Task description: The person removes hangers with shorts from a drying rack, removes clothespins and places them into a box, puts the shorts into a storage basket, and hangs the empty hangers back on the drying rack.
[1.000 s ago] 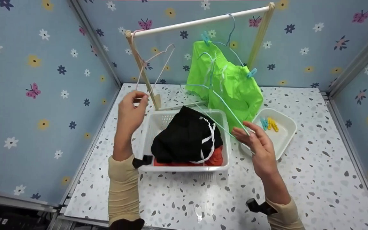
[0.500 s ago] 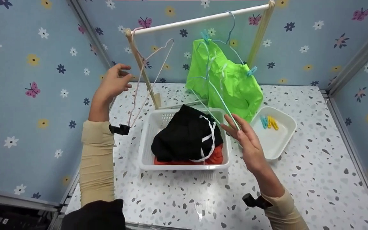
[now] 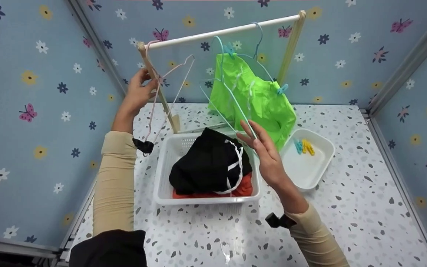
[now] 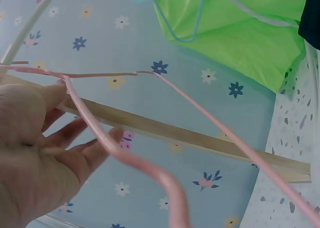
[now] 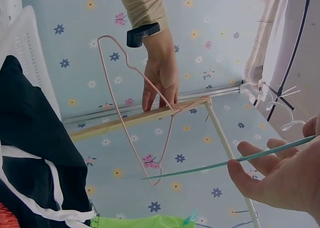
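Observation:
My right hand (image 3: 271, 163) holds a mint-green wire hanger (image 3: 235, 104) between thumb and fingers, its hook pointing up toward the rod. On the left, my left hand (image 3: 137, 92) is at the neck of a pink hanger (image 4: 95, 130) that hangs from the left end of the white rod (image 3: 198, 38). In the left wrist view the thumb tip lies right at the hanger's twisted neck, with the other fingers loosely bent beside the wooden post (image 4: 175, 132). Bright green shorts (image 3: 269, 102) hang at the right from a blue hanger (image 3: 261, 35), fastened with blue clothespins (image 3: 282, 89).
Below the rod stands a white basket (image 3: 198, 201) holding a black garment (image 3: 202, 167) with white drawstrings, over a red cloth (image 3: 245, 188). To its right, a white tray (image 3: 310, 172) contains yellow clothespins (image 3: 307, 148) and blue ones. Patterned walls enclose the speckled table (image 3: 361, 207).
My left hand left the lower part of the pink hanger, moved up and away left, then came in at its neck. My right hand carried the mint-green hanger leftward and up toward the rod.

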Motion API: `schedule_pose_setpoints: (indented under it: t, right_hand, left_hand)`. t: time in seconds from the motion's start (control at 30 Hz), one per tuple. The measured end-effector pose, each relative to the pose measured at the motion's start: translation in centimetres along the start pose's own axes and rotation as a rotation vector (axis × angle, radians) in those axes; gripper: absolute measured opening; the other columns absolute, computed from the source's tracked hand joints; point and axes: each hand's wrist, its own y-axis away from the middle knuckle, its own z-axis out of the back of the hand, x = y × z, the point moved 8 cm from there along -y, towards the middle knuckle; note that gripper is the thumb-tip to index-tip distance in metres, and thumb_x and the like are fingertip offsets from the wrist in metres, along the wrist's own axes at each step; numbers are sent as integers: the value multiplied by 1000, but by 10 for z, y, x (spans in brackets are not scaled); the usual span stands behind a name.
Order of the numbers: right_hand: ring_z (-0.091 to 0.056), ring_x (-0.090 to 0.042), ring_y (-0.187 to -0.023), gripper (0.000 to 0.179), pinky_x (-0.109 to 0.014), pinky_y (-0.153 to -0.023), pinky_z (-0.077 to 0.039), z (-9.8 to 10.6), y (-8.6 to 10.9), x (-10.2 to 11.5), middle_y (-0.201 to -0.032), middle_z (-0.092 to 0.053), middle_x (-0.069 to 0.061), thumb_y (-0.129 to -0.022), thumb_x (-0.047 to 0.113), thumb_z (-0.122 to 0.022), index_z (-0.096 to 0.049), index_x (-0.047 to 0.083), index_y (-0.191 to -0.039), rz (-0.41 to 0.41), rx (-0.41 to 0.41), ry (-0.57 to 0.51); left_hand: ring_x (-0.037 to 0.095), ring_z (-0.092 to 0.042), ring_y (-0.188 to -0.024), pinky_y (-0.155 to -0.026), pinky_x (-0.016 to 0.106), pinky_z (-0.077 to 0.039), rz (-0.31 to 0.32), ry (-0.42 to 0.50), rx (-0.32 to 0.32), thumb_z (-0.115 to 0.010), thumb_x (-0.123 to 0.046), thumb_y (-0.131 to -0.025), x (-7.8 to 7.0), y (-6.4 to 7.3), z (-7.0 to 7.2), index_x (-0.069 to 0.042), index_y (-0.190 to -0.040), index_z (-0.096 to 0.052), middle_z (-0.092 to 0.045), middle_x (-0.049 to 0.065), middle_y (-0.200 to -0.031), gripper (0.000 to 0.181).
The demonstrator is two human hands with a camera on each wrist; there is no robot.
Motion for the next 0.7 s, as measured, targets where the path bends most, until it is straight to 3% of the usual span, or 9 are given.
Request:
schedule_pose_setpoints:
  t: [0.13,0.3,0.53,0.7]
  right_hand:
    - [-43,-43,-128,45,-48,-110,-25,-6,-10,-6,-150,-31,-27,-105,7,-26,-21,-12,-146,-7,23,-1]
    - [-45,-38,-129,45,-48,-110,-25,-12,-22,-13,-149,-30,-29,-105,5,-25,-20,-13,-145,2,41,16]
    - [-46,-36,-127,45,-45,-109,-29,-22,-41,-21,-149,-31,-29,-104,5,-26,-21,-13,-145,19,51,22]
    - [-44,-38,-129,45,-44,-110,-28,-32,-51,-29,-149,-31,-30,-104,4,-27,-20,-14,-145,26,67,-8]
  left_hand:
    - [33,-51,-119,-96,48,-44,-11,34,-27,-48,-12,-103,-4,4,1,-11,-137,-48,-50,15,-128,35]
    - [33,-49,-122,-98,48,-42,18,27,-29,-46,-13,-104,-11,12,-1,-16,-138,-48,-49,14,-131,35]
    - [27,-52,-117,-98,46,-44,-2,2,-54,-49,-17,-103,-16,13,-2,-15,-136,-50,-52,13,-129,34]
    - [25,-54,-113,-97,47,-44,-23,37,-59,-50,-18,-102,-8,9,-2,-14,-134,-52,-54,13,-125,32]
